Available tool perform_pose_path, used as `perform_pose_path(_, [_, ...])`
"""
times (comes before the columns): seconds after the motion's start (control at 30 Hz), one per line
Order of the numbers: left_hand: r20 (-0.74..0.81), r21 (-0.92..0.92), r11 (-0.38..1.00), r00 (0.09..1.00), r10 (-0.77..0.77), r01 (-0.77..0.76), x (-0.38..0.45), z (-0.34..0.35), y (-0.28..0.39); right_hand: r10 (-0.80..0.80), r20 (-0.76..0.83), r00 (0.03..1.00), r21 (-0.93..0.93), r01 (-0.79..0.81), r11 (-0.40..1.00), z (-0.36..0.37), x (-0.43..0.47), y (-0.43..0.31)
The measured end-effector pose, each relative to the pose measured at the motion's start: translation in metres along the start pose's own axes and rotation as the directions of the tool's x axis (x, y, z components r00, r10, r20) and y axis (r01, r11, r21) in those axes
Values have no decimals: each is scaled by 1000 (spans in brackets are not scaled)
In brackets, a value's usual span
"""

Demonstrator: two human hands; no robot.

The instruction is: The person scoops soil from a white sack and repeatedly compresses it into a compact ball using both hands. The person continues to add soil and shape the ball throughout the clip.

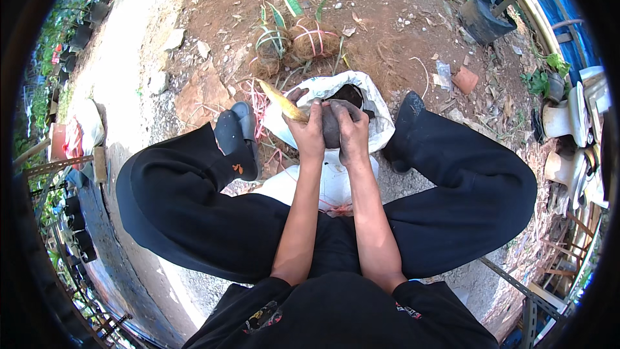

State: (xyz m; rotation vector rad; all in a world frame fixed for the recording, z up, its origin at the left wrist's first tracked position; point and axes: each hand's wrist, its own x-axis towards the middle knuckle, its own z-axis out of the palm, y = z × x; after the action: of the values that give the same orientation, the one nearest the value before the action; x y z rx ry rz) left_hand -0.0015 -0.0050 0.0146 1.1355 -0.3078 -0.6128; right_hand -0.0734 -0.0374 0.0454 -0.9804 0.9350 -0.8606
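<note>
Between my two palms I hold a dark ball of soil (331, 126), above the mouth of a white sack (382, 126). My left hand (307, 131) presses its left side, and a yellowish leaf (281, 101) sticks out up and left past that hand. Around the ball's right side curl the fingers of my right hand (352, 128). Dark soil (349, 94) shows inside the sack just beyond my fingers. Fibre-wrapped root balls bound with pink string (315, 39) and pale green string (271, 41) lie on the ground ahead, with green leaves rising from them.
Pink plastic string (254, 99) lies tangled left of the sack, near a brown sheet (202, 92). Loose brown fibre (382, 55) is spread beyond the sack. A black planting bag (486, 19) stands far right, and a terracotta shard (465, 80) lies nearer.
</note>
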Motion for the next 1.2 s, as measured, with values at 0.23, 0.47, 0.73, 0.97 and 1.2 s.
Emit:
perform_pose_path(0.23, [291, -562, 545, 765, -574, 622, 1, 2, 20, -710, 199, 675, -675, 620, 400, 3, 4, -11])
perform_pose_path(0.47, [172, -428, 799, 906, -387, 423, -7, 9, 10, -308, 18, 951, -40, 309, 950, 2, 8, -9])
perform_pose_path(0.73, [65, 279, 921, 963, 263, -271, -1, 10, 5, 121, 226, 967, 353, -197, 915, -9, 10, -6])
perform_pose_path(0.97, [-6, -117, 983, 989, -145, 144, -1, 6, 14, -232, 57, 971, -87, 236, 968, -1, 4, -1])
perform_pose_path(1.2, [181, -445, 724, 844, -504, 528, -2, 7, 29, -349, 74, 934, 4, 350, 937, 2, 3, -11])
